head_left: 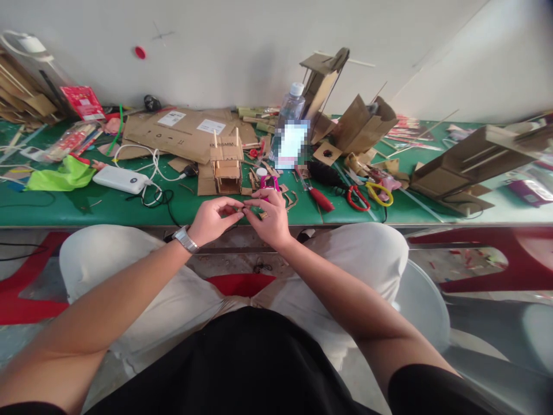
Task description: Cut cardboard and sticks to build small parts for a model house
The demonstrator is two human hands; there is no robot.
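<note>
Small piece (241,210), mostly hidden, is pinched between left hand (212,221) and right hand (272,217), fingers (231,202) closed, by tabletop's (64,214) near edge. Probably light, fragile; best gripped gently by its ends.

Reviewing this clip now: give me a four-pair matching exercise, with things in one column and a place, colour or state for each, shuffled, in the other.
Things
1. Left hand
2. Small cardboard structure
3. Power bank
4. Tall bottle

Descriptions
A. White casing, with a cable at one end
B. Clear, with a white cap
C. Has a silver-coloured watch at the wrist
D. Has sticks rising from its top

Right pairs: 1-C, 2-D, 3-A, 4-B
</note>
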